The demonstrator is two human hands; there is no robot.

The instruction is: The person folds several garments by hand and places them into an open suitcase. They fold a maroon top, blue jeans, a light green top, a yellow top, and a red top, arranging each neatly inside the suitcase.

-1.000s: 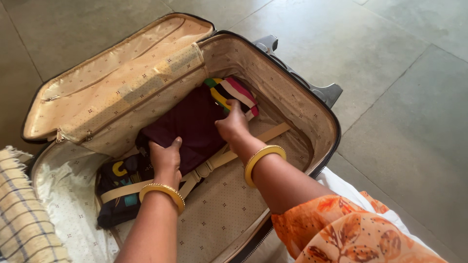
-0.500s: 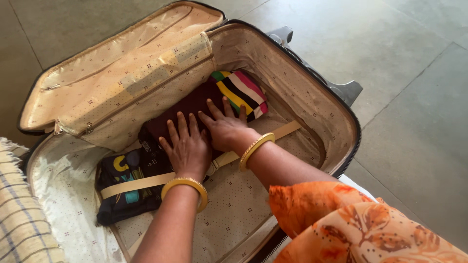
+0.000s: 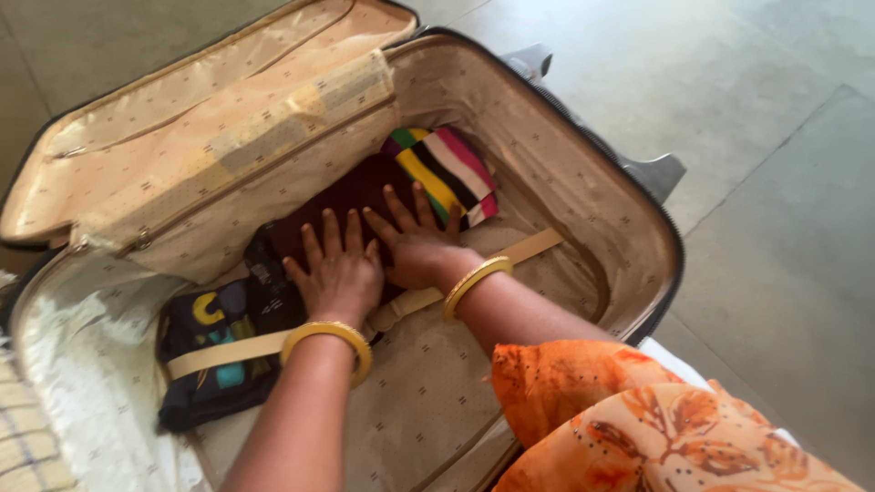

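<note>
A folded maroon garment (image 3: 351,196), soft and matte, lies in the middle of the open suitcase (image 3: 583,205), and both hands press flat on it. The left hand (image 3: 339,273) has its fingers spread and laid on the cloth's near edge; the right hand (image 3: 415,239), just beside it with the thumbs nearly touching, also splays its fingers, whose tips reach a striped folded cloth (image 3: 451,173) in green, yellow, black, white and pink. Under the heels of both palms runs a flat beige strap (image 3: 519,248) with its buckle by the wrists. Left of the left fingers sits a dark printed bundle (image 3: 214,351) held under the same strap. Each wrist carries a smooth golden bangle (image 3: 474,281). Right of the right fingers the dotted beige lining lies bare up to the suitcase wall. Beyond the fingertips rises the lid's zipped satin pocket (image 3: 196,128). Outside lies grey stone floor (image 3: 766,137).
</note>
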